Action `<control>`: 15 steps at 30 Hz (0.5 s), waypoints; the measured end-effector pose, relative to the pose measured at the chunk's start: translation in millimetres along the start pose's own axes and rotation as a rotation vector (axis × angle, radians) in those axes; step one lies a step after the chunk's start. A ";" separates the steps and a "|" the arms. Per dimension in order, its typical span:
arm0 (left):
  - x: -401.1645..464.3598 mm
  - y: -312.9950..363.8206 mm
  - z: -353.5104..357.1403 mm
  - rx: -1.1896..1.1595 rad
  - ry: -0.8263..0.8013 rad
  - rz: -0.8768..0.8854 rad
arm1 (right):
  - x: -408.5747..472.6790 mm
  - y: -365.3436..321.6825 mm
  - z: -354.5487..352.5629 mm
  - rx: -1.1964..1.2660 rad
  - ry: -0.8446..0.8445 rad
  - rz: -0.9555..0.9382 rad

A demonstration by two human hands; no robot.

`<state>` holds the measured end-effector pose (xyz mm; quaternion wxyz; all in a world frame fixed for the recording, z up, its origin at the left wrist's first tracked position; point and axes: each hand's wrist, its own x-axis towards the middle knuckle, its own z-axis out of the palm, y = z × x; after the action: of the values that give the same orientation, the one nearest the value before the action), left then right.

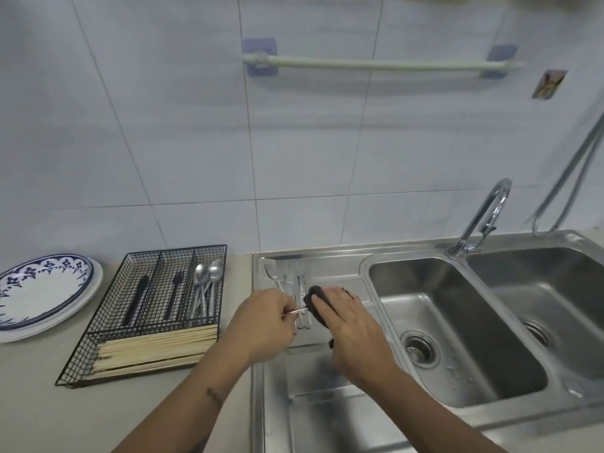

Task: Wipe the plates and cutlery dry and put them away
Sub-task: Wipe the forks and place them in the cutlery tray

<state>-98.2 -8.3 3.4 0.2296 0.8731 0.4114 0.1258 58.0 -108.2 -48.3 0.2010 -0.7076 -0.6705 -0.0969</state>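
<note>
You had your left hand [266, 317] pinching a shiny metal cutlery piece [298, 310], handle lying sideways mid-frame, right hand [351, 317] pressing a dark cloth [315, 297] on it, black wire cutlery tray [153, 308] just left of you.

No readable text anywhere here. The small sticker [549, 84] on the far right wall tile is too blurred to read.
</note>
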 end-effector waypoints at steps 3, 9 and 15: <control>-8.4 -5.2 3.1 0.054 -0.040 0.028 | -6.2 6.0 -5.1 -0.003 -0.006 0.066; -15.9 -13.0 0.3 0.033 -0.162 0.016 | -13.0 -12.5 -17.9 0.050 0.095 0.055; -20.8 -7.5 -8.9 -0.221 -0.162 -0.048 | -25.7 -20.1 -1.6 0.026 0.067 -0.059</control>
<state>-119.9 -17.6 6.7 0.3597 0.8396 0.3961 0.0940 36.2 -131.9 -54.2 0.2297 -0.6810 -0.6853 -0.1179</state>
